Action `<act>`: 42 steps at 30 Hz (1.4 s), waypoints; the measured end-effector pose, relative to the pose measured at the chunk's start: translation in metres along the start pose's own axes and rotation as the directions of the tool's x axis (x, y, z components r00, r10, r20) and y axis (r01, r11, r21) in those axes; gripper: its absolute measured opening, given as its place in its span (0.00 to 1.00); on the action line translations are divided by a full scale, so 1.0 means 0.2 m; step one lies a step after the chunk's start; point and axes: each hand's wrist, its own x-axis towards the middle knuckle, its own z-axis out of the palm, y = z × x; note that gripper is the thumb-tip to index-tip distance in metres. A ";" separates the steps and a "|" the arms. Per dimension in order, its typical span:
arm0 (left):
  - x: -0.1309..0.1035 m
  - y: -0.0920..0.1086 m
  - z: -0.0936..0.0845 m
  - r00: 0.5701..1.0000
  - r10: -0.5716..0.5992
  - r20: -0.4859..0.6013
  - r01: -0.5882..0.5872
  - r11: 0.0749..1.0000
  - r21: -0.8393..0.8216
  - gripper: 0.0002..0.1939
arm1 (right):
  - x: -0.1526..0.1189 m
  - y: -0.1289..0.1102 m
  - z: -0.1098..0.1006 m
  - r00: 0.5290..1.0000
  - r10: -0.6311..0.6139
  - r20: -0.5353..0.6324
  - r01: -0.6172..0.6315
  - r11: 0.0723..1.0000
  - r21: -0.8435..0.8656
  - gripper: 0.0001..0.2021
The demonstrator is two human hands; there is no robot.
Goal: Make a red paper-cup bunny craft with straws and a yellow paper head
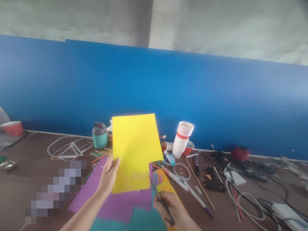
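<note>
Your left hand [110,173] grips the bright yellow rectangular paper sheet [134,147] by its left edge, above the desk [31,144]'s near edge; your right hand [167,205] grips the dark metal scissors [157,192] beside 2 drawn circles [139,175].

Left hand [109,175] holds yellow sheet [136,144] by its left edge; two circles drawn near bottom, lower right corner cut out. Right hand [169,207] holds scissors [160,199], tips at sheet's lower right edge. Purple paper [117,207] and teal paper [144,219] below. Stacked paper cups [183,138] right of sheet, cables [250,199] farther right on tabletop [207,221].
</note>
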 end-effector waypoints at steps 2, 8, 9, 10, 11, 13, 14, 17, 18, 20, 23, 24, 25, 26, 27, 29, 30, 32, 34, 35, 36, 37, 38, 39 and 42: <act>0.01 0.00 -0.01 1.000 0.002 0.014 -0.002 1.000 0.008 0.27 | 0.00 0.00 0.00 1.000 0.009 0.011 -0.009 1.000 -0.008 0.28; 0.03 0.00 -0.03 1.000 -0.017 0.011 0.016 0.998 0.063 0.29 | 0.00 0.02 -0.01 0.999 0.013 0.040 -0.013 1.000 -0.003 0.25; 0.03 0.00 -0.03 1.000 -0.026 0.010 0.025 0.997 0.072 0.30 | 0.00 0.03 -0.01 0.999 0.008 0.038 -0.008 1.000 -0.004 0.25; 0.03 0.00 -0.03 0.999 -0.033 0.010 0.032 0.996 0.083 0.30 | 0.00 0.03 -0.01 0.999 0.005 0.037 -0.005 1.000 -0.002 0.24; 0.03 0.00 -0.04 0.999 -0.034 0.012 0.032 0.995 0.096 0.30 | 0.00 0.04 -0.02 0.999 0.005 0.039 -0.006 1.000 0.005 0.23; 0.03 0.00 -0.04 0.999 -0.027 0.023 0.024 0.993 0.118 0.30 | 0.00 0.05 -0.02 0.998 0.012 0.058 -0.013 1.000 0.022 0.22; 0.03 0.01 -0.04 0.999 -0.024 0.026 0.020 0.992 0.125 0.31 | 0.00 0.06 -0.03 0.997 0.015 0.077 -0.017 1.000 0.025 0.21; 0.04 0.02 -0.04 0.999 -0.025 0.044 0.019 0.992 0.122 0.31 | 0.01 0.08 -0.04 0.992 0.007 0.126 -0.009 1.000 0.014 0.20; 0.04 0.02 -0.05 0.998 -0.027 0.050 0.021 0.993 0.118 0.31 | 0.01 0.08 -0.04 0.991 0.003 0.134 -0.004 1.000 0.013 0.20; 0.05 0.02 -0.06 0.997 -0.029 0.077 0.021 0.994 0.109 0.31 | 0.01 0.08 -0.04 0.990 0.002 0.143 -0.003 1.000 0.011 0.19; 0.07 0.00 -0.08 0.993 -0.038 0.113 0.024 0.992 0.123 0.31 | 0.01 0.09 -0.04 0.986 0.003 0.164 -0.002 1.000 -0.006 0.16; 0.07 0.00 -0.09 0.993 -0.045 0.113 0.030 0.990 0.135 0.32 | 0.00 0.09 -0.04 0.985 0.006 0.170 -0.003 1.000 -0.014 0.15; 0.07 -0.01 -0.09 0.993 -0.052 0.110 0.035 0.989 0.146 0.32 | 0.00 0.09 -0.04 0.985 0.013 0.171 -0.009 1.000 -0.027 0.14; 0.07 -0.01 -0.10 0.992 -0.057 0.110 0.039 0.987 0.155 0.32 | 0.00 0.10 -0.05 0.986 0.025 0.163 -0.017 0.999 -0.050 0.13; 0.07 -0.01 -0.10 0.992 -0.058 0.116 0.040 0.987 0.157 0.32 | 0.00 0.10 -0.05 0.988 0.037 0.151 -0.025 0.996 -0.082 0.13; 0.07 0.00 -0.10 0.988 -0.056 0.145 0.034 0.988 0.150 0.31 | -0.01 0.11 -0.06 0.990 0.058 0.132 -0.038 0.988 -0.149 0.11; 0.07 0.00 -0.10 0.985 -0.054 0.161 0.031 0.989 0.143 0.30 | -0.01 0.11 -0.06 0.990 0.058 0.127 -0.035 0.983 -0.178 0.10; 0.07 0.01 -0.10 0.984 -0.045 0.175 0.023 0.992 0.128 0.29 | -0.01 0.10 -0.06 0.991 0.057 0.125 -0.030 0.977 -0.209 0.09; 0.07 0.01 -0.09 0.983 -0.031 0.181 0.010 0.993 0.115 0.29 | -0.01 0.10 -0.05 0.991 0.064 0.116 -0.039 0.978 -0.203 0.09; 0.07 0.01 -0.09 0.983 -0.028 0.182 0.008 0.994 0.112 0.29 | -0.01 0.09 -0.05 0.992 0.070 0.110 -0.049 0.981 -0.185 0.09; 0.07 0.01 -0.09 0.984 -0.031 0.177 0.011 0.994 0.113 0.29 | 0.00 0.09 -0.05 0.991 0.081 0.106 -0.063 0.985 -0.158 0.09; 0.07 0.01 -0.08 0.986 -0.039 0.163 0.020 0.993 0.115 0.29 | 0.00 0.09 -0.04 0.990 0.092 0.102 -0.079 0.989 -0.127 0.10; 0.07 0.00 -0.08 0.989 -0.048 0.141 0.031 0.993 0.117 0.30 | 0.00 0.09 -0.04 0.989 0.103 0.106 -0.092 0.991 -0.099 0.10; 0.07 0.00 -0.09 0.992 -0.053 0.115 0.040 0.993 0.115 0.30 | 0.01 0.09 -0.04 0.988 0.112 0.106 -0.105 0.992 -0.075 0.09; 0.07 -0.01 -0.09 0.999 -0.035 0.019 0.033 0.997 0.073 0.31 | 0.01 0.07 -0.04 0.987 0.129 0.097 -0.126 0.991 -0.036 0.10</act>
